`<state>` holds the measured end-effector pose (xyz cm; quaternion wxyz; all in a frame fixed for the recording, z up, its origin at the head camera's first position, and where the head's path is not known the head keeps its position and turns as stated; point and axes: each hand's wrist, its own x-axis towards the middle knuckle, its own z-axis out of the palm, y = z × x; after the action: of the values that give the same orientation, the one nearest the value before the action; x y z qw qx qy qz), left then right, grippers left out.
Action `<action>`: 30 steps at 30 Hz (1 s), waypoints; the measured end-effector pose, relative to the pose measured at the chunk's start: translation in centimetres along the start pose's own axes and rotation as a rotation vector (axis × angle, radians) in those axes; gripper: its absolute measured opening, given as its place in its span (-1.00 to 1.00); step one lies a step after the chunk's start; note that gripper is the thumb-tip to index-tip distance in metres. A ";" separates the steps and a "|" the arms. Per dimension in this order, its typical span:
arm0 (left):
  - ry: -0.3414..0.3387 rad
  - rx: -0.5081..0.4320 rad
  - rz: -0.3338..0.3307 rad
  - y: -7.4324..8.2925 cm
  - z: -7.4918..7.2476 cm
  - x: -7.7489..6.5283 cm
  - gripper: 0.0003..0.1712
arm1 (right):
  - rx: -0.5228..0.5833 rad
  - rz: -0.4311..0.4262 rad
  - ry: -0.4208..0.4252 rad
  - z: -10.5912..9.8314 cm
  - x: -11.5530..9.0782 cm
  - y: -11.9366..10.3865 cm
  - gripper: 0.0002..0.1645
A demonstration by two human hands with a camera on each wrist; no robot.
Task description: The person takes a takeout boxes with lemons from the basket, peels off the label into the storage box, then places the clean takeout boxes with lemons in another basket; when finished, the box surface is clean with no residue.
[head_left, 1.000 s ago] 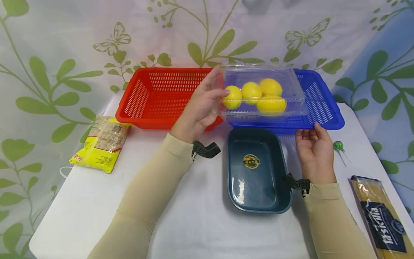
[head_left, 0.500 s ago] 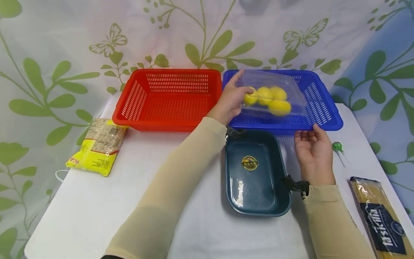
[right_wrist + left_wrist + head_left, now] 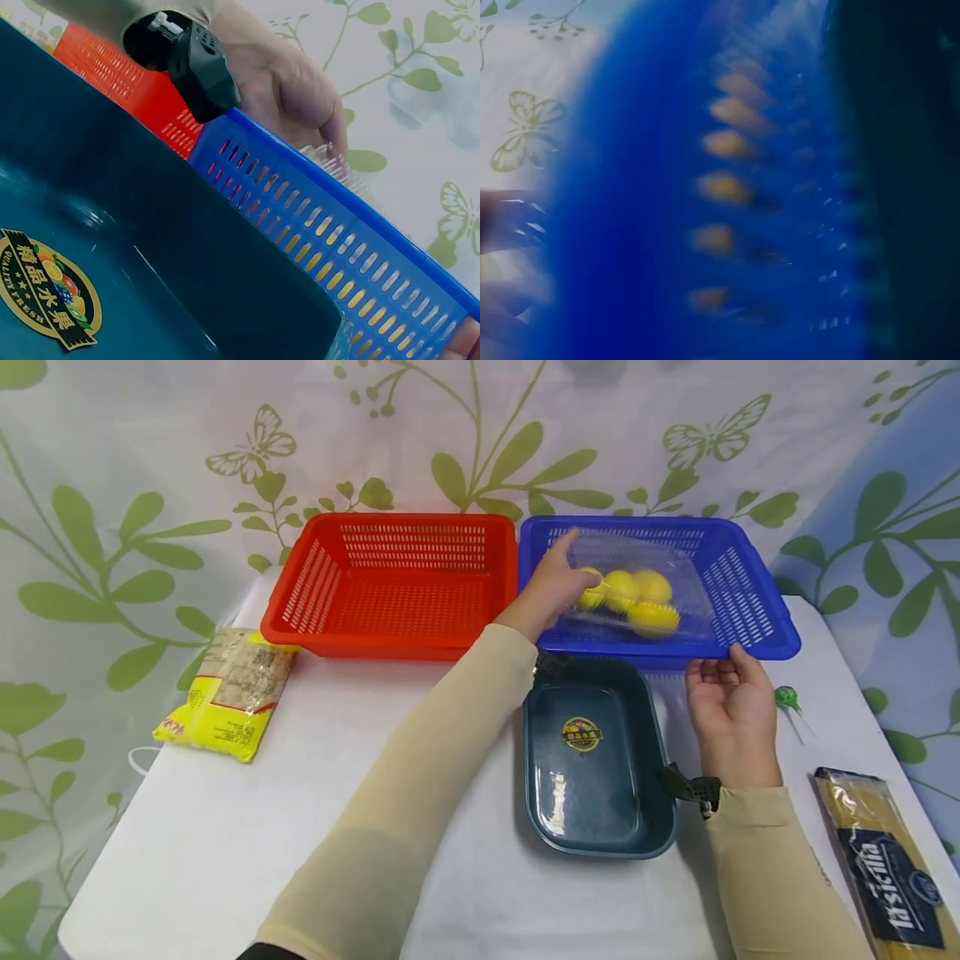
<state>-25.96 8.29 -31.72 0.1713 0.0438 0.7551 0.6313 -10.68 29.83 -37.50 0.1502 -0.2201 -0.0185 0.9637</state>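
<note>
In the head view, my left hand (image 3: 558, 589) grips the left end of a clear plastic box (image 3: 686, 589) with several round yellow fruits (image 3: 621, 591) in it. The box sits inside the blue slotted basket (image 3: 757, 610). My right hand (image 3: 733, 714) holds the basket's front rim, thumb on top and fingers curled below. The right wrist view shows the left hand (image 3: 289, 90) beyond the blue basket wall (image 3: 255, 150), by the box's ridged edge (image 3: 334, 163). Right fingertips (image 3: 463, 341) show at that view's corner. The left wrist view is blurred, mostly the blue basket (image 3: 630, 225).
A red slotted basket (image 3: 405, 618) adjoins the blue one on the left. In front stands a dark teal tub (image 3: 592, 793) with a round label. A yellow food bag (image 3: 225, 697) lies left; a green lollipop (image 3: 787, 697) and a pasta pack (image 3: 885, 868) lie right.
My left hand has moved right and carried the clear box of fruit down into the blue basket. The right hand has stayed at the basket's front rim.
</note>
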 end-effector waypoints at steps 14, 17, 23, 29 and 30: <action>-0.161 0.272 -0.084 1.4 -2.2 -0.2 -0.22 | 0.010 0.006 0.001 0.0 0.2 0.3 -0.45; -0.130 0.313 -0.003 1.8 -2.9 -1.1 -0.25 | 0.005 -0.001 -0.002 -0.1 0.2 0.4 -0.44; -0.077 0.510 0.197 2.5 -6.4 -5.0 -0.32 | -0.003 0.000 0.003 -0.3 0.3 0.3 -0.43; -0.031 0.707 0.320 1.9 -12.3 -11.4 -0.29 | -0.091 -0.007 0.056 -0.2 -0.3 -0.6 -0.45; -0.032 0.733 0.340 1.5 -13.5 -12.3 -0.27 | -0.108 -0.006 0.088 -0.1 -0.5 -0.8 -0.45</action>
<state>-18.90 -7.54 -25.86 0.0492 0.2361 0.9094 0.3389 -9.98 30.43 -37.28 0.1415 -0.2698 -0.0645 0.9503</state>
